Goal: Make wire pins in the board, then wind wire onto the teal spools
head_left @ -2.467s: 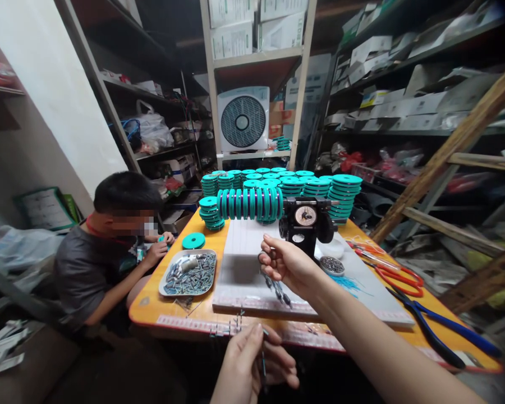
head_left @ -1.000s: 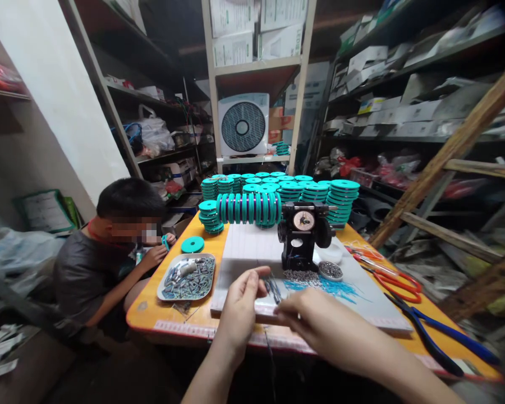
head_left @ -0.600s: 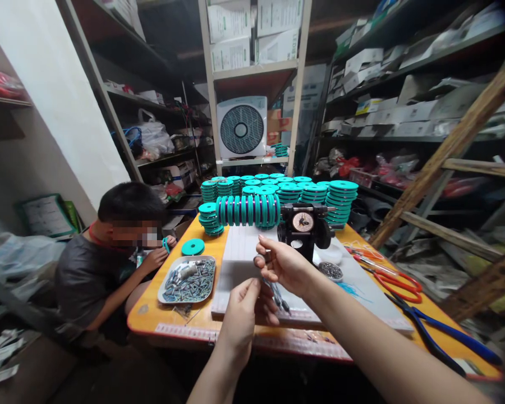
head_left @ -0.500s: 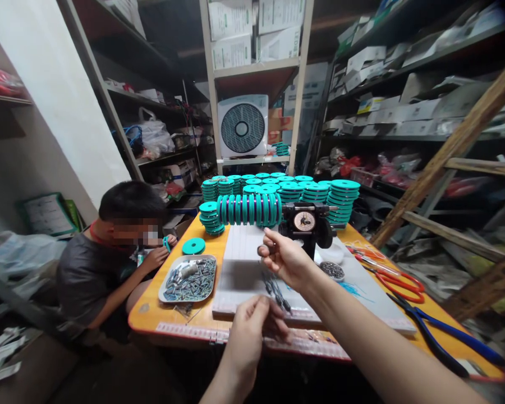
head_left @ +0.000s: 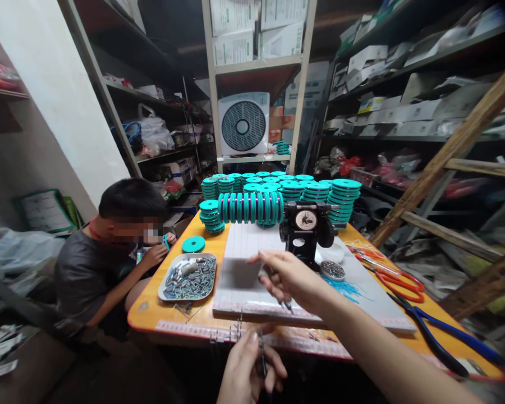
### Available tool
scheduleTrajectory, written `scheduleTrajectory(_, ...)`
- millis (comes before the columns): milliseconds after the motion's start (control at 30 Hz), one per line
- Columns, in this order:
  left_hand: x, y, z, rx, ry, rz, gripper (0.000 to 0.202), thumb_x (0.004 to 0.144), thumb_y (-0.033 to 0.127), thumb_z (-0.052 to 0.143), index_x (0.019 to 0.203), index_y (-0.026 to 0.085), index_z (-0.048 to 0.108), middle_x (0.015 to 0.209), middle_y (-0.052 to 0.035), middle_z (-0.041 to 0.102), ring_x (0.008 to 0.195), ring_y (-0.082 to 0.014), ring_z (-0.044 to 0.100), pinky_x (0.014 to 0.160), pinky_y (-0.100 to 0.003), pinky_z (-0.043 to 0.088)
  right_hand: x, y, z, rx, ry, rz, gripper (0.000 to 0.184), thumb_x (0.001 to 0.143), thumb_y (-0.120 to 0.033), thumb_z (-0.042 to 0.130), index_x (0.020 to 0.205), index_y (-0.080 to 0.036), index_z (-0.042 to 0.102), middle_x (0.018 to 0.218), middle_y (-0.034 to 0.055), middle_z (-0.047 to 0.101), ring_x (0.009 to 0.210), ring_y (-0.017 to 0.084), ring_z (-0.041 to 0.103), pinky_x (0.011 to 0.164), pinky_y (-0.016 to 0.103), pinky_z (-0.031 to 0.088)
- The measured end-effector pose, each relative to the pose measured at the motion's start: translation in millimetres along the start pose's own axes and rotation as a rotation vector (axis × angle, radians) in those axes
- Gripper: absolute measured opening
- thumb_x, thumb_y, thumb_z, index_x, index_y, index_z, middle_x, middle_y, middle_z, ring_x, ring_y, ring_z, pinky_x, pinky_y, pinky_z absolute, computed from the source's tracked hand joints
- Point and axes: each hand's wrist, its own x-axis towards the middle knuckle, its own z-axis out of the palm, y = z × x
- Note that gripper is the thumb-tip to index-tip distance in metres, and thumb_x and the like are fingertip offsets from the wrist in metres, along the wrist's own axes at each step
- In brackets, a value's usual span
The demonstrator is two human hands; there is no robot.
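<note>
My left hand (head_left: 250, 365) is low at the table's front edge, its fingers closed on a thin dark stick-like piece (head_left: 263, 354). My right hand (head_left: 290, 275) is over the white board (head_left: 239, 300), index finger stretched left and the others curled. Something small and greyish shows at its fingers; I cannot make out what. Dark slim pieces (head_left: 287, 306) show just below that hand. Behind it stands a black hand-cranked winder (head_left: 307, 224) with a round dial. A row of teal foam line spools (head_left: 250, 207) sits on its shaft.
Stacked teal spools (head_left: 343, 196) fill the table's back. A tray (head_left: 162, 294) of small metal pieces stands left, a dish of small metal parts (head_left: 332, 270) right. Blue-handled pliers (head_left: 458, 336) and orange-handled scissors (head_left: 404, 283) lie right. A person (head_left: 105, 264) sits at the left.
My left hand has dropped lower, and the dark piece in it now shows. My right hand has moved down, away from the spools, its index finger now stretched out.
</note>
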Motion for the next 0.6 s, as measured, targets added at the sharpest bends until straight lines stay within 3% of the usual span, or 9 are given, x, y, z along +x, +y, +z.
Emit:
scheduleTrajectory(67,-2,-2,-4.8,-0.021,-0.015,0.006,0.046,0.076,0.055,0.064,0.092,0.014,0.052,0.056,-0.0025,0.062,0.038,-0.0051,0.034,0.042,-0.018,0.033,-17,11,4,-0.137,-0.046,0.025,0.032,0.085,-0.044,0.055,0.094,-0.014,0.063,0.052,-0.0035,0.050,0.038,0.005,0.038,0.035,0.015,0.025)
scheduleTrajectory(233,-4,-2,-9.0,0.008,-0.012,-0.017,0.043,0.076,0.057,0.064,0.080,0.019,0.044,0.046,0.0033,0.055,0.033,-0.0022,0.020,0.037,-0.016,0.019,-42,38,12,-0.354,-0.086,-0.004,0.019,0.081,-0.033,0.062,0.084,-0.015,0.067,0.069,0.0014,0.061,0.054,0.007,0.048,0.046,0.015,0.033)
scheduleTrajectory(367,-2,-2,-8.1,0.049,-0.011,-0.015,0.043,0.076,0.058,0.063,0.081,0.019,0.043,0.042,0.0066,0.050,0.033,-0.0019,0.018,0.036,-0.015,0.015,-49,53,19,-0.395,-0.093,-0.019,0.016,0.085,-0.033,0.055,0.085,-0.017,0.060,0.057,-0.0029,0.053,0.044,0.007,0.043,0.039,0.016,0.029)
scheduleTrajectory(500,0,-6,-10.4,0.092,-0.008,0.026,0.044,0.077,0.059,0.062,0.079,0.020,0.042,0.040,0.0087,0.045,0.032,-0.0019,0.018,0.036,-0.015,0.015,-56,57,20,-0.446,-0.033,-0.098,0.014,0.088,-0.029,0.050,0.083,-0.019,0.058,0.071,-0.0009,0.056,0.048,0.007,0.049,0.043,0.018,0.036)
scheduleTrajectory(600,-1,-7,-13.4,0.135,0.016,0.064,0.040,0.080,0.056,0.060,0.082,0.019,0.044,0.047,0.0044,0.054,0.034,-0.0028,0.029,0.038,-0.015,0.021,-46,47,12,-0.487,0.031,-0.139,0.013,0.085,-0.028,0.055,0.089,-0.019,0.063,0.085,0.0025,0.061,0.052,0.008,0.053,0.047,0.020,0.040)
